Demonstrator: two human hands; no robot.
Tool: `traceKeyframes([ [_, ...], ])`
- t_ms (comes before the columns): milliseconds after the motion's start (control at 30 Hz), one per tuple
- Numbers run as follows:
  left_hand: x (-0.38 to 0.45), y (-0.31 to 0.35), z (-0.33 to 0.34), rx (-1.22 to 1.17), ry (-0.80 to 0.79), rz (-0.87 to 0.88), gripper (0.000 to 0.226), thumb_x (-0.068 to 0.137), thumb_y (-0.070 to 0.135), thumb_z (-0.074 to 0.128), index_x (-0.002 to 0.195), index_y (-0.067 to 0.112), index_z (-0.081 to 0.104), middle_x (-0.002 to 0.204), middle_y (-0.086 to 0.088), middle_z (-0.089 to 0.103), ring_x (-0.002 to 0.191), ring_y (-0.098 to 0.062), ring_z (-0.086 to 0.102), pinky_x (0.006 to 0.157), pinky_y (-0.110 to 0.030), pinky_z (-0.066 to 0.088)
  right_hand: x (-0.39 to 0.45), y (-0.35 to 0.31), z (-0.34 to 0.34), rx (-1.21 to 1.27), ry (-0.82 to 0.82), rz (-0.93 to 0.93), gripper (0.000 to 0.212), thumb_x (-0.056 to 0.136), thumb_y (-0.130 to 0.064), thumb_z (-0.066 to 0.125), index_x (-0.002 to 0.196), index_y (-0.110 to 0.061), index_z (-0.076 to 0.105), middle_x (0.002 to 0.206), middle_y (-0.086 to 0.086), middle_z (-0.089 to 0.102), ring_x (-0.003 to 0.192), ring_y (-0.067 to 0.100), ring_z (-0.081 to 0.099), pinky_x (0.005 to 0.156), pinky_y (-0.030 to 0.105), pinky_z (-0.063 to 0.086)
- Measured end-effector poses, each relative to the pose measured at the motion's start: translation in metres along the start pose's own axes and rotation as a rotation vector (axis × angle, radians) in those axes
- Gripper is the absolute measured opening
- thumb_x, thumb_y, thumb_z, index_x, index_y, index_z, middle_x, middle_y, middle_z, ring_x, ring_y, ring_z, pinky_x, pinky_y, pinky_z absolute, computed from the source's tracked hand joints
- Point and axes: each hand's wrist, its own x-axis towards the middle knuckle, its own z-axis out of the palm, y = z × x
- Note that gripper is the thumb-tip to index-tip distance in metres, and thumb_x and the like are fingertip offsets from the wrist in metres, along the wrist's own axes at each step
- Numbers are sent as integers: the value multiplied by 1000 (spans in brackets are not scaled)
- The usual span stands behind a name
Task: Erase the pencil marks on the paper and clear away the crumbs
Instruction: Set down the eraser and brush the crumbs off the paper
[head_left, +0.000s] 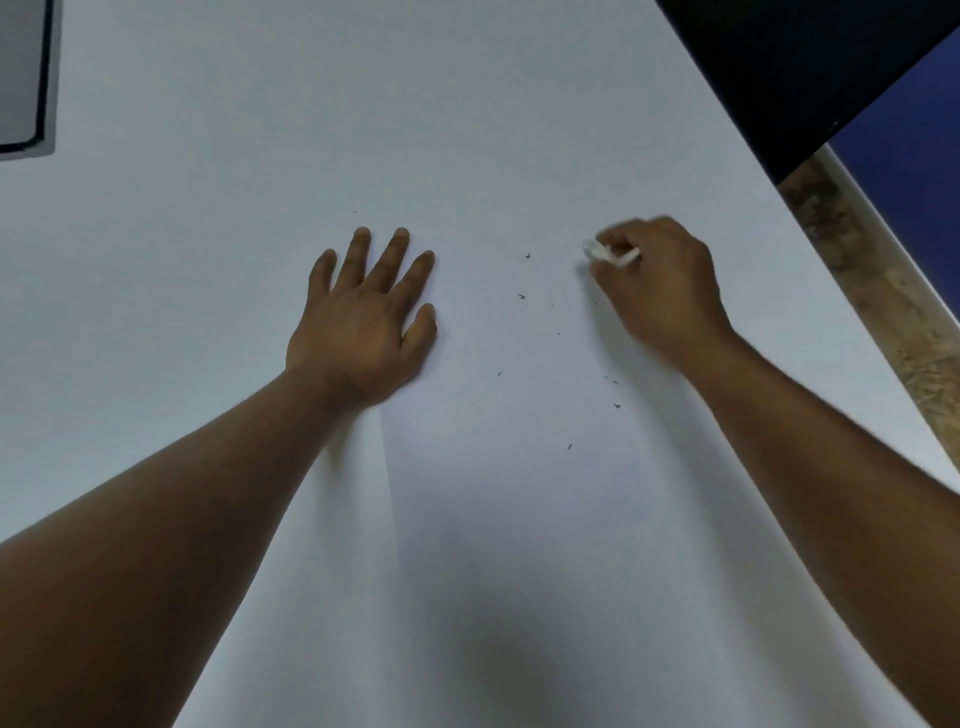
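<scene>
A white sheet of paper (493, 493) lies on the white table, its left edge running down from under my left hand. My left hand (363, 312) rests flat on that edge, fingers straight and spread. My right hand (660, 280) pinches a small white eraser (605, 253) and holds its tip against the paper's upper right part. Several dark eraser crumbs (521, 296) are scattered over the paper between and below my hands. No clear pencil marks show on the sheet.
The white table (208, 156) stretches far to the left and back. A grey panel with a dark frame (26, 78) sits at the far left corner. A black object (805, 67) overhangs the back right, beside the table's right edge (857, 249).
</scene>
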Motion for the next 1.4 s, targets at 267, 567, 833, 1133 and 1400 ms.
traceKeyframes([
  [267,0,1,-2,-13,-5,-13,71,98,55,11,163,29,20,173,-1,11,159,-32,3,126,-54,5,82,3,36,-110,-63,-60,21,96,-35,56,103,-20,68,106,5,58,97,23,58,79,28,42],
  [567,0,1,-1,-22,-4,-22,68,100,54,14,163,30,19,173,0,11,159,-31,2,126,-53,4,58,-8,30,-114,-2,-98,39,95,-33,53,127,-13,61,121,15,59,111,36,56,91,42,49],
  [833,0,2,0,-47,1,-31,64,102,46,10,164,30,18,173,3,9,159,-29,1,127,-51,4,-100,-96,79,-274,-265,-245,56,100,-27,41,152,-10,32,161,8,26,151,28,14,117,58,19],
  [1133,0,2,-2,-42,-11,-28,66,101,44,8,164,27,15,173,2,7,159,-30,-1,127,-52,2,-111,-53,60,-445,-373,4,81,94,-66,-3,156,-14,-5,164,2,-17,151,19,-18,116,64,-7],
  [1400,-1,2,-1,-29,-5,-17,66,101,43,8,164,26,19,173,0,11,159,-32,2,126,-54,5,-119,-6,12,-421,-301,163,85,93,-64,-5,157,-8,-2,165,5,-13,151,18,-16,118,62,-6],
])
